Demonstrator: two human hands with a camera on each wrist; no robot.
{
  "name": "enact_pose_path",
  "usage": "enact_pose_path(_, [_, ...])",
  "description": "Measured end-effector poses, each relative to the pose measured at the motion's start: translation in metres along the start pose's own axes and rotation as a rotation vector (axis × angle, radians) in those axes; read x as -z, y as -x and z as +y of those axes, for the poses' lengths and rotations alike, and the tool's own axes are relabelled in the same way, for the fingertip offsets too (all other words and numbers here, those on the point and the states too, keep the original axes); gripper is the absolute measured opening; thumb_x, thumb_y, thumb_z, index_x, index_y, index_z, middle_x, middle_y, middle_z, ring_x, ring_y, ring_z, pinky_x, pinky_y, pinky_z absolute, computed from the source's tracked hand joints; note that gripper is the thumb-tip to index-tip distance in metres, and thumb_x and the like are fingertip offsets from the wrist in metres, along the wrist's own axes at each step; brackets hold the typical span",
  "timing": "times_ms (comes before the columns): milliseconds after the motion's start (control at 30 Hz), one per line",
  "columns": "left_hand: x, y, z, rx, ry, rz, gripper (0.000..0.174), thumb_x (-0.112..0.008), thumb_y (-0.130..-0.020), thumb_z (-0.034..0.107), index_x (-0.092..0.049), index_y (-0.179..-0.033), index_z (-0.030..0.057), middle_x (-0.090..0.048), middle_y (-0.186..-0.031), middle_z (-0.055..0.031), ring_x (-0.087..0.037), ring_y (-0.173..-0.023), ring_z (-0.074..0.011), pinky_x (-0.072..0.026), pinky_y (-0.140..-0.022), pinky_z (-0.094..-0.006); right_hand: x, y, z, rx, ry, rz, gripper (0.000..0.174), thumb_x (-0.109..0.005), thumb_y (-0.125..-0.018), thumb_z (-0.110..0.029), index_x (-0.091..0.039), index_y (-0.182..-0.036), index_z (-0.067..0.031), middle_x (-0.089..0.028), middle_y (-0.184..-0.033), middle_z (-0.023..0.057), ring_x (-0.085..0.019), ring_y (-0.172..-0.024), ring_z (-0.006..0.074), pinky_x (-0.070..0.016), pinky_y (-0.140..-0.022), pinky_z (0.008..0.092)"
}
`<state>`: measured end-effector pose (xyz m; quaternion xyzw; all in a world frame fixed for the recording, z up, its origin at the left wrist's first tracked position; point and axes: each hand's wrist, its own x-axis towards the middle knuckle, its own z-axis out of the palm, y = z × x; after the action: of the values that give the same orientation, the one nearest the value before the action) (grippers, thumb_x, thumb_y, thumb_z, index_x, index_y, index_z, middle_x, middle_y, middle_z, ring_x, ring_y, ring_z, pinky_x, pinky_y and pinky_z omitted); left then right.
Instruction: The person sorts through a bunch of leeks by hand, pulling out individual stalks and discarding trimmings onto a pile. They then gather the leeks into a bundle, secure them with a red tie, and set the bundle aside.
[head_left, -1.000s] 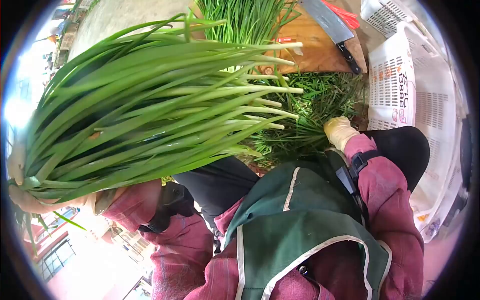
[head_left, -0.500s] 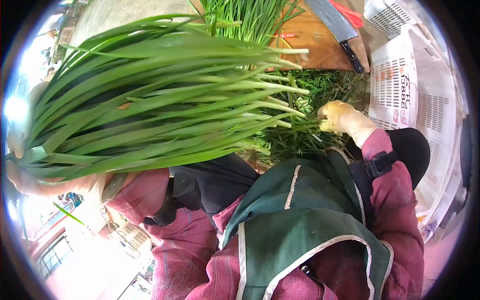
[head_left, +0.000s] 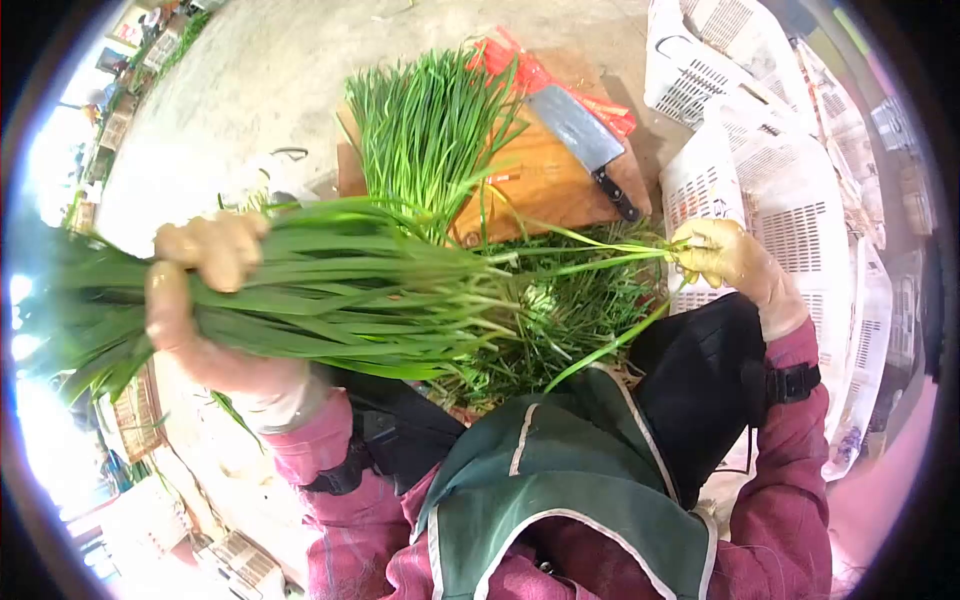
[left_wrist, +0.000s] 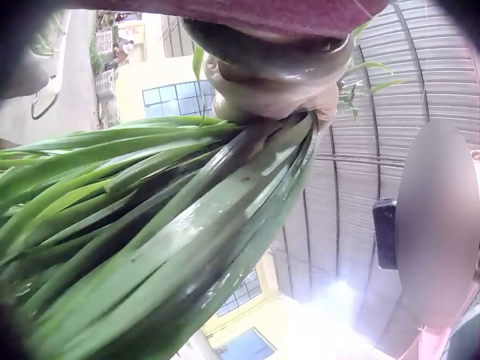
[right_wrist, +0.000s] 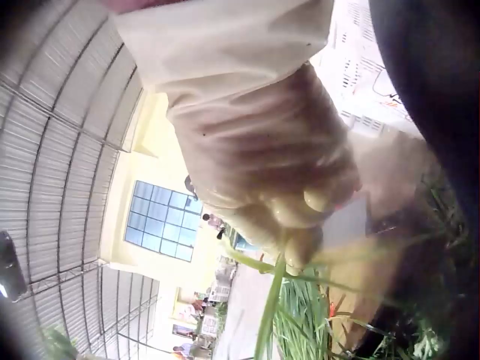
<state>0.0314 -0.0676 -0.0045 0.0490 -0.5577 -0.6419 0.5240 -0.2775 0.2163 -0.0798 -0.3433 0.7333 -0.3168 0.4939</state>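
Note:
A thick bunch of garlic chives (head_left: pixel 340 290) lies sideways in the gloved left hand (head_left: pixel 185 325), whose fingers and thumb wrap round its leafy part. The pale stem ends point right. In the left wrist view, the leaves (left_wrist: pixel 187 225) hang from the curled glove (left_wrist: pixel 270 94). To the right, the gloved right hand (head_left: pixel 735 258) pinches a few long loose strands (head_left: pixel 600 255) that stretch toward the bunch's stem ends. From the right wrist camera, a strand (right_wrist: pixel 270 307) comes out between the fingertips of the right glove (right_wrist: pixel 262 165).
A pile of green trimmings (head_left: pixel 590 310) lies below the hands. Behind it, a wooden board (head_left: pixel 550 180) bears a cleaver (head_left: pixel 580 130) and an upright-looking stack of chives (head_left: pixel 425 130). A red plastic bag (head_left: pixel 510 60) lies beyond. White crates (head_left: pixel 790 190) stand at right.
The right hand has risen from beside the trimmings and moved right, with strands drawn out. The left hand has come inward and now wraps over the bunch, which sits lower. The head view has shifted.

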Motion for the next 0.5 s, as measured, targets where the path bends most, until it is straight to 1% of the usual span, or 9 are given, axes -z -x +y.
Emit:
enact_pose_path(33, [-0.004, 0.002, -0.006, 0.031, -0.028, -0.075, 0.024, -0.044, -0.090, 0.031, -0.044, -0.089, 0.0070, -0.041, -0.070, -0.0004, -0.042, -0.071, -0.0162, -0.0381, -0.078, -0.0351, 0.000, 0.007, -0.004, 0.030, -0.020, 0.029, 0.018, -0.059, -0.088, -0.014, -0.060, -0.101, -0.0013, -0.062, -0.079, 0.0016, -0.054, -0.062, 0.0070, -0.0402, -0.053, 0.0206])
enact_pose_path(100, [-0.029, 0.014, -0.025, -0.072, -0.186, -0.060, 0.018, -0.048, -0.087, 0.024, -0.041, -0.077, 0.0100, -0.037, -0.068, 0.0011, -0.041, -0.072, -0.0170, -0.0368, -0.075, -0.0349, -0.002, 0.011, -0.001, 0.061, -0.064, 0.072, 0.016, -0.060, -0.087, -0.012, -0.059, -0.099, -0.0011, -0.061, -0.079, 0.0001, -0.054, -0.065, 0.0069, -0.0414, -0.057, 0.0215])
enact_pose_path(167, [-0.040, 0.023, -0.020, 0.278, -0.321, -0.123, 0.015, -0.050, -0.086, 0.021, -0.049, -0.079, 0.0072, -0.051, -0.076, -0.0026, -0.048, -0.076, -0.0182, -0.0407, -0.071, -0.0324, -0.011, 0.014, -0.008, 0.136, -0.096, 0.076, 0.016, -0.061, -0.087, -0.012, -0.059, -0.098, -0.0009, -0.061, -0.080, -0.0003, -0.054, -0.066, 0.0069, -0.0422, -0.059, 0.0222])
enact_pose_path(200, [-0.040, 0.030, -0.020, 0.416, -0.367, -0.186, 0.019, -0.051, -0.089, 0.020, -0.055, -0.089, 0.0012, -0.056, -0.087, -0.0093, -0.054, -0.086, -0.0232, -0.0460, -0.078, -0.0364, -0.019, 0.015, -0.014, 0.182, -0.127, 0.090, 0.015, -0.061, -0.086, -0.011, -0.060, -0.097, -0.0006, -0.061, -0.079, 0.0005, -0.054, -0.067, 0.0072, -0.0433, -0.062, 0.0232])
enact_pose_path(267, [-0.012, 0.057, -0.059, 0.673, -0.187, -0.337, 0.022, -0.054, -0.092, 0.015, -0.059, -0.102, -0.0038, -0.063, -0.101, -0.0155, -0.061, -0.097, -0.0285, -0.0517, -0.088, -0.0398, -0.028, 0.022, -0.041, 0.143, -0.159, 0.060, 0.015, -0.061, -0.086, -0.010, -0.060, -0.097, -0.0007, -0.061, -0.079, 0.0011, -0.054, -0.069, 0.0072, -0.0436, -0.063, 0.0234])
enact_pose_path(300, [-0.025, 0.062, -0.068, 0.693, -0.047, -0.339, 0.022, -0.056, -0.091, 0.014, -0.059, -0.106, -0.0026, -0.064, -0.101, -0.0142, -0.062, -0.096, -0.0275, -0.0522, -0.087, -0.0390, -0.033, 0.025, -0.053, 0.126, -0.173, 0.046, 0.014, -0.061, -0.086, -0.010, -0.060, -0.097, -0.0007, -0.061, -0.079, 0.0013, -0.054, -0.069, 0.0073, -0.0438, -0.064, 0.0235])
enact_pose_path(333, [-0.038, 0.068, -0.076, 0.717, 0.093, -0.339, 0.023, -0.058, -0.091, 0.014, -0.059, -0.109, -0.0013, -0.064, -0.101, -0.0129, -0.063, -0.095, -0.0266, -0.0527, -0.086, -0.0381, -0.041, 0.027, -0.059, 0.243, -0.179, 0.113, 0.015, -0.061, -0.086, -0.010, -0.061, -0.098, -0.0002, -0.061, -0.077, 0.0018, -0.055, -0.069, 0.0075, -0.0440, -0.064, 0.0242])
enact_pose_path(433, [-0.089, 0.069, -0.069, 0.575, -0.095, -0.385, 0.025, -0.061, -0.087, 0.007, -0.059, -0.111, 0.0014, -0.065, -0.097, -0.0077, -0.062, -0.088, -0.0190, -0.0519, -0.075, -0.0333, -0.049, 0.025, -0.050, 0.516, -0.522, -0.023, 0.020, -0.062, -0.086, -0.010, -0.060, -0.103, 0.0006, -0.061, -0.095, 0.0067, -0.057, -0.084, 0.0118, -0.0451, -0.072, 0.0257])
enact_pose_path(500, [-0.089, 0.071, -0.071, 0.616, -0.070, -0.433, 0.028, -0.064, -0.081, -0.002, -0.061, -0.109, 0.0017, -0.065, -0.093, -0.0050, -0.060, -0.084, -0.0136, -0.0501, -0.070, -0.0290, -0.071, 0.039, -0.061, 0.537, -0.808, 0.116, 0.019, -0.063, -0.087, -0.010, -0.060, -0.103, 0.0004, -0.060, -0.101, 0.0071, -0.057, -0.088, 0.0129, -0.0453, -0.075, 0.0276])
